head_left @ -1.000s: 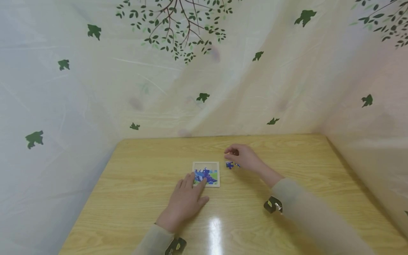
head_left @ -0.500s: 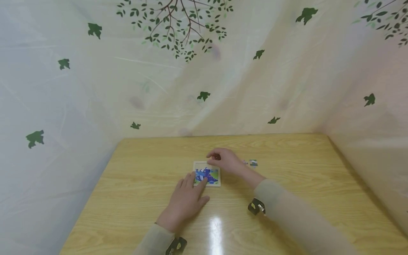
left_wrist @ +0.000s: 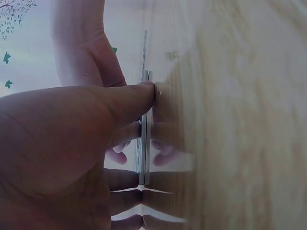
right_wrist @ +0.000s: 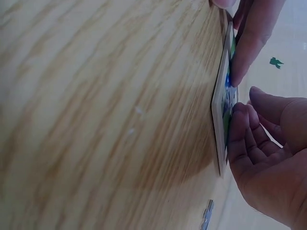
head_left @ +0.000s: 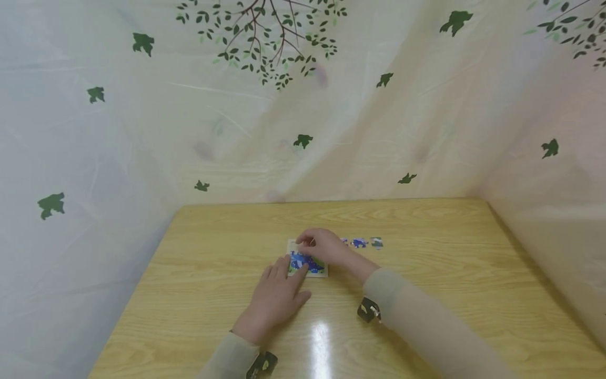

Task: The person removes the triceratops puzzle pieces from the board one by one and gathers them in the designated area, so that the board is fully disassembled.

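A square jigsaw puzzle [head_left: 307, 265] with a blue dinosaur picture lies in a pale wooden frame tray [head_left: 326, 273] on the table. My left hand [head_left: 274, 300] is spread at its near left side, with fingertips resting on the tray's edge and the picture. My right hand [head_left: 326, 247] is over the tray's upper part, thumb and fingers curled together in a pinch. The puzzle piece between them is mostly hidden by the fingers. In the right wrist view, the right fingertips [right_wrist: 240, 111] are right at the board's surface, near a left finger [right_wrist: 247, 57].
Loose puzzle pieces lie in a row right of the tray: a blue one [head_left: 359, 242], a greyish one [head_left: 376, 242] and one partly behind the right hand. The wooden table [head_left: 213, 237] ends at a leaf-printed curtain [head_left: 246, 158].
My right hand has moved left from beside the loose pieces to over the puzzle tray, uncovering pieces to its right. My left hand has stayed on the tray.
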The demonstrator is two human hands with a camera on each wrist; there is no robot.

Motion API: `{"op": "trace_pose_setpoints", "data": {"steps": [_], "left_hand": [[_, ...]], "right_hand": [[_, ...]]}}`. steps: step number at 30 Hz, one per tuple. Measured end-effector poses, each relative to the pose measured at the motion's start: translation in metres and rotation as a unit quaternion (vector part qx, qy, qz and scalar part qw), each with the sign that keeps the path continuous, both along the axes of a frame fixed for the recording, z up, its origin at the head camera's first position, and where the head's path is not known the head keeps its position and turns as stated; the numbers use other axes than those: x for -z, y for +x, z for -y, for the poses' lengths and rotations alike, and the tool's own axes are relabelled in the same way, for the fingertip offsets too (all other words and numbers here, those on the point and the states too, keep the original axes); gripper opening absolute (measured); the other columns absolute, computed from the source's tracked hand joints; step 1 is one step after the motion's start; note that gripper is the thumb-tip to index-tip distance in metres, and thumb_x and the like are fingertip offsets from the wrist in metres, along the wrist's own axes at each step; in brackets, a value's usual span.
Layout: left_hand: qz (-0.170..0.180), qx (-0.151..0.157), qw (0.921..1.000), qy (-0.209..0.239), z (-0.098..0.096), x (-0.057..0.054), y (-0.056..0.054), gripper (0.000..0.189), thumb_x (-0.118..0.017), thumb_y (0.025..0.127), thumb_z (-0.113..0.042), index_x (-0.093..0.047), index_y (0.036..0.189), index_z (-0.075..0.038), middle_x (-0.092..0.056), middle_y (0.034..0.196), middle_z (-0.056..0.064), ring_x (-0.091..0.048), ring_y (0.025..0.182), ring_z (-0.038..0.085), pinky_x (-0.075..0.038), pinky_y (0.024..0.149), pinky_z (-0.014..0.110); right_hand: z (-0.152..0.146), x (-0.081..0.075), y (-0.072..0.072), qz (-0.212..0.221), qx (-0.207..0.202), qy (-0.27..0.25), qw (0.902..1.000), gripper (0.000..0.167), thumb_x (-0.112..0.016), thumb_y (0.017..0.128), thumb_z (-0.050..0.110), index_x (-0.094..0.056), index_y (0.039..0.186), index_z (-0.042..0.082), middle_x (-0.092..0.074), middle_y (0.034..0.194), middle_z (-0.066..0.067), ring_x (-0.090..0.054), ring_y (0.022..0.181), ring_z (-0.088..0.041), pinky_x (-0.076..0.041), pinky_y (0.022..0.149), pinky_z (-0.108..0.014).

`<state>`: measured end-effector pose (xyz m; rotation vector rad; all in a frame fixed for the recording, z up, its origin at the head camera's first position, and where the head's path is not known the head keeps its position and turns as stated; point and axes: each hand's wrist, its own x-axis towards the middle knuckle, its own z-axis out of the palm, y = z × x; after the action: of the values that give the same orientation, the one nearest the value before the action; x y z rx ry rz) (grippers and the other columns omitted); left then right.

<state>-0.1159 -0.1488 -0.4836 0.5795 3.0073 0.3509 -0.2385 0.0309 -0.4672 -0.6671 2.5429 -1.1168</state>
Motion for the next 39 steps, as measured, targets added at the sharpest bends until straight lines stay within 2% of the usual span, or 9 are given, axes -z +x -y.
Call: {"op": "trace_pose_setpoints", "data": {"steps": [4,10,17,21,33,39], "left_hand": [[0.0,0.004,1.0,0.001,0.001,0.0,0.0,0.065,-0.064,0.111,-0.048,-0.052,0.166,-0.015,-0.032,0.173,0.032,-0.033,0.159,0.052,-0.027,0.13,0.068],[0.0,0.005,1.0,-0.001,0.003,-0.003,0.0,0.064,-0.064,0.111,-0.046,-0.053,0.165,-0.014,-0.033,0.173,0.032,-0.033,0.159,0.052,-0.028,0.13,0.067],[0.004,-0.007,0.9999,0.009,0.009,-0.008,0.003,0.063,-0.064,0.111,-0.045,-0.053,0.165,-0.013,-0.031,0.176,0.027,-0.029,0.161,0.052,-0.027,0.129,0.069],[0.001,-0.008,1.0,0.006,0.014,-0.011,0.007,0.062,-0.065,0.111,-0.044,-0.054,0.164,-0.013,-0.035,0.175,0.023,-0.031,0.16,0.052,-0.028,0.128,0.072],[0.002,0.009,0.9999,0.006,0.022,-0.005,0.008,0.062,-0.064,0.112,-0.045,-0.055,0.164,-0.012,-0.04,0.173,0.023,-0.035,0.159,0.051,-0.03,0.126,0.074],[0.002,0.015,0.9998,0.011,0.02,-0.004,0.008,0.063,-0.064,0.111,-0.046,-0.055,0.163,-0.012,-0.04,0.172,0.024,-0.035,0.158,0.052,-0.03,0.125,0.075]], "right_hand": [[0.001,0.004,0.0,0.01,0.002,0.01,0.9999,0.024,-0.076,0.107,0.018,-0.077,0.13,0.011,-0.073,0.107,0.004,-0.069,0.108,-0.017,-0.06,0.102,-0.041],[0.004,0.008,-0.002,0.007,-0.005,0.024,0.9997,0.027,-0.08,0.102,0.013,-0.077,0.128,0.011,-0.075,0.106,0.004,-0.069,0.101,-0.014,-0.061,0.099,-0.038],[0.006,0.009,-0.005,-0.013,-0.006,0.048,0.9987,0.027,-0.085,0.098,0.014,-0.079,0.125,0.012,-0.074,0.103,0.004,-0.068,0.096,-0.013,-0.061,0.095,-0.036],[0.007,0.009,-0.008,-0.027,-0.012,0.056,0.998,0.025,-0.085,0.098,0.014,-0.08,0.122,0.011,-0.074,0.102,0.004,-0.067,0.096,-0.013,-0.061,0.094,-0.035],[0.01,0.009,-0.007,-0.022,-0.008,0.07,0.9973,0.021,-0.087,0.097,0.015,-0.083,0.117,0.014,-0.072,0.098,0.005,-0.066,0.093,-0.012,-0.06,0.09,-0.034],[0.009,0.009,-0.005,-0.006,0.006,0.076,0.9971,0.021,-0.086,0.097,0.013,-0.082,0.117,0.014,-0.072,0.099,0.005,-0.066,0.095,-0.014,-0.06,0.095,-0.037]]}}
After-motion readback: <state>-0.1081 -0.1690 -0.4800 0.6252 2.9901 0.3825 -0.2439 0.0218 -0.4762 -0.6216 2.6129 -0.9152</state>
